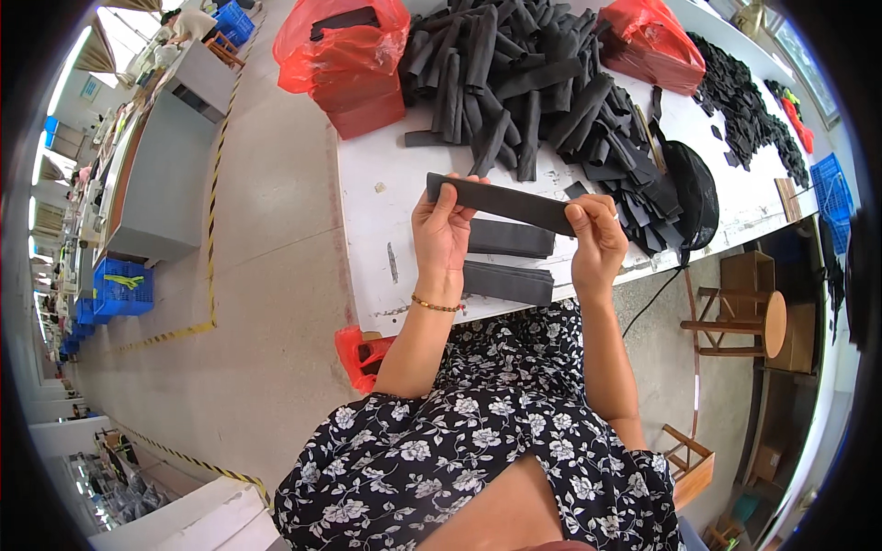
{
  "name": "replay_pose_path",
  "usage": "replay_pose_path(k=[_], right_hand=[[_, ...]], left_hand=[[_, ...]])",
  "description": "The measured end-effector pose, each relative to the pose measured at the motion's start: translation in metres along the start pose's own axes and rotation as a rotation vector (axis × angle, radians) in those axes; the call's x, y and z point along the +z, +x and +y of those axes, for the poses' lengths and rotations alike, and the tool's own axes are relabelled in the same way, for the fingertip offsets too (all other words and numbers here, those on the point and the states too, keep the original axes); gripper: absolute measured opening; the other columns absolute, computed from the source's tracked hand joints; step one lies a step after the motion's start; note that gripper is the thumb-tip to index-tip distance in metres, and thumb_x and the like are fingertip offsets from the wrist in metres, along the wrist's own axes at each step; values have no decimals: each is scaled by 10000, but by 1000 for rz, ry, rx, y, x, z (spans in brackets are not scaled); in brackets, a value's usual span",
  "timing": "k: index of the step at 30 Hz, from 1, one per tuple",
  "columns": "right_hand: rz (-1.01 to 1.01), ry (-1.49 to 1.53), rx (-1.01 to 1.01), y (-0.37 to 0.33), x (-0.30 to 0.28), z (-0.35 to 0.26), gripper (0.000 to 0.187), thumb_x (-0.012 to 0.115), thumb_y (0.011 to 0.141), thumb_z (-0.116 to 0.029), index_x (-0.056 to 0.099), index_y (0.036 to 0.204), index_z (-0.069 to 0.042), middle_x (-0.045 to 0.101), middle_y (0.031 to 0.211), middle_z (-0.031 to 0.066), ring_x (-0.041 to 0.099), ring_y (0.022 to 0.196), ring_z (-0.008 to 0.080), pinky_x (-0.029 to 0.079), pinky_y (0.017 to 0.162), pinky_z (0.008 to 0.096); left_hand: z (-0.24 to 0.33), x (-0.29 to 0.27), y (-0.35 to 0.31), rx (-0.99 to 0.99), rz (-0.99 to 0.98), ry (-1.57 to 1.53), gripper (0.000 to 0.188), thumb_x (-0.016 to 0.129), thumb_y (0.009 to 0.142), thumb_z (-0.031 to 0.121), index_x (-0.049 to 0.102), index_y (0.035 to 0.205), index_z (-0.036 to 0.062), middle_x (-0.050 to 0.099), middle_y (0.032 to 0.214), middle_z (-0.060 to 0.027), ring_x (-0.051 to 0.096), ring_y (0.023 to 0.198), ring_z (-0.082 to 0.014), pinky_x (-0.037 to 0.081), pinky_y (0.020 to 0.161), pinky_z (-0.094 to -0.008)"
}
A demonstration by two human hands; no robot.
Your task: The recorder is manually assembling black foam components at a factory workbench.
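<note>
- The left hand point(442, 231) pinches a flat black strip point(511, 206) near its left end, thumb on the face turned to the wearer and fingers behind.
- The right hand point(599, 244) pinches the strip's other end between thumb and fingers; holding both ends probably serves to hold it straight and level.
- The strip is at the centre of the frame, raised over the white table point(386, 207), likely so that its whole face can be seen.
- Below it, between the forearms, lie two neat stacks of similar strips, an upper stack point(511, 239) and a lower stack point(508, 283); lying side by side near the table edge, they seem placed for easy reach.
- A heap of curled black strips point(496, 69) fills the top centre, hemming in the work space from beyond.
- Loose flat black pieces point(643, 197) and a dark rounded object point(696, 193), its kind unclear, crowd the table right of the hands.
- Red plastic bags stand at upper left point(354, 78) and upper right point(654, 46) of the heap.
- A black cable point(654, 301) hangs off the edge, near a wooden stool point(774, 324) at right.
</note>
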State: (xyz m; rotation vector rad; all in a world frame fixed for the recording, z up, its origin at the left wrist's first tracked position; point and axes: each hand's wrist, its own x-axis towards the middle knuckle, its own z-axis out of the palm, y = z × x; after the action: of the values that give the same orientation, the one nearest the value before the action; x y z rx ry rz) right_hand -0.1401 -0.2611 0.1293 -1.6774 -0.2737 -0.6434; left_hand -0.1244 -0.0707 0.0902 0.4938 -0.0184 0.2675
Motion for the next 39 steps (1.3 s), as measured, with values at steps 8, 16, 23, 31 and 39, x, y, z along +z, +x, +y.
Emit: replay_pose_path(k=[8,16,23,31,39], right_hand=[[-43,85,451,-11,-1,20,186,682,913,-178,677,937,6,601,758,-26,501,673,38,445,575,207],[-216,-157,536,-60,-14,11,114,681,896,-96,650,927,10,620,764,-19,519,691,42,432,623,206],[-305,-460,470,-101,-22,40,133,689,877,-143,639,890,-20,631,755,59,563,666,148,467,630,294],[-224,-667,192,-49,-52,71,151,675,871,-151,621,933,-24,591,874,114,568,771,283,468,665,382],[-586,-1328,-162,6,-58,165,432,666,838,-286,578,1141,8,606,1096,148,549,1034,286,485,819,381]], left_hand=[[16,-14,1,-28,136,482,205,651,918,153,640,1022,-23,663,878,-45,642,750,-118,563,659,-266],[52,-42,-44,-81,127,1105,171,732,846,142,675,854,-20,630,822,-8,527,647,-73,430,573,-220],[18,-92,-82,121,81,1445,190,782,762,157,667,827,20,575,882,-37,522,748,-127,444,665,-261],[28,-71,2,188,71,1363,193,707,871,195,685,949,20,663,831,-29,574,723,-97,467,665,-242],[-40,-116,154,-278,-85,1732,196,711,839,173,718,895,-15,683,717,-58,638,710,-120,499,666,-289]])
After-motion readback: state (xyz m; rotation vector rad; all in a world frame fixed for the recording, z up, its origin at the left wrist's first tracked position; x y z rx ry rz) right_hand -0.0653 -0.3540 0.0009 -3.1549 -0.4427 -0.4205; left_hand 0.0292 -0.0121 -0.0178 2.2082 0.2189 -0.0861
